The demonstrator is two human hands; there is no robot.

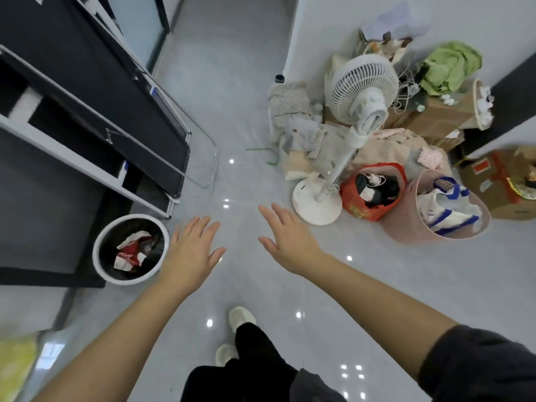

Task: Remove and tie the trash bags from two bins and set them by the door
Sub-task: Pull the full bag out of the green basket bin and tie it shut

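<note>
1. Looking down through the head camera, I record both hands held out over the grey floor [246, 117], palms down.
2. Left hand [191, 250] — fingers straight and slightly spread, holding nothing. Its outer edge overlaps the right rim of the white bin [131, 217] in view; I cannot tell whether they touch.
3. Right hand [287, 242] — fingers straight, thumb splayed wide, holding nothing. It hangs over bare floor near the fan base [317, 203].
4. The white bin stands on the floor's left side, at the foot of the dark cabinet [43, 213]. Its black liner bag [108, 242] sits inside, untied, with red-and-white wrappers [130, 252] on top.
5. The pink basket [406, 230] stands on the floor's right side, just beside a red bag [352, 208]. It holds a white-and-blue bag [446, 210].
6. Cardboard boxes [435, 117] and cloth lie heaped along the wall behind the fan.
</note>
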